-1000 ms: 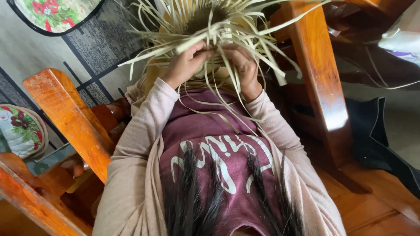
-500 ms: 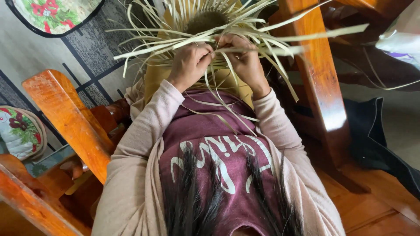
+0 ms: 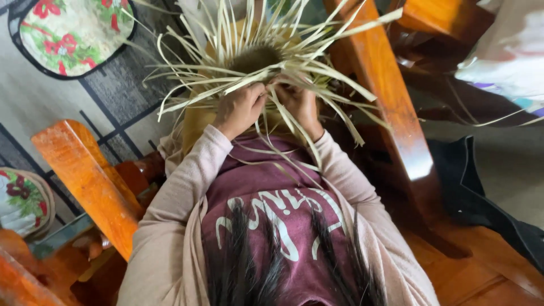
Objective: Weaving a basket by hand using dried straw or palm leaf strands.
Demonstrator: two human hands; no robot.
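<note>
A half-woven piece of pale dried leaf strips (image 3: 266, 62) rests on my lap, its loose ends fanning out in all directions around a dark centre. My left hand (image 3: 241, 107) grips strips at the near edge of the weave, fingers curled closed. Close beside it, my right hand (image 3: 297, 102) pinches other strips, almost touching the left hand. Several long strips (image 3: 289, 150) trail down over my maroon shirt. The fingertips of both hands are hidden among the strips.
I sit in an orange wooden chair, with one armrest (image 3: 90, 181) at my left and another (image 3: 391, 102) at my right. Two floral cushions (image 3: 71, 31) (image 3: 22, 198) lie on the patterned floor at left. Dark cloth (image 3: 487, 204) lies at right.
Both hands have stayed on the weave and drawn closer together at its near edge. The fan of strips has shifted and spread as the strips were worked.
</note>
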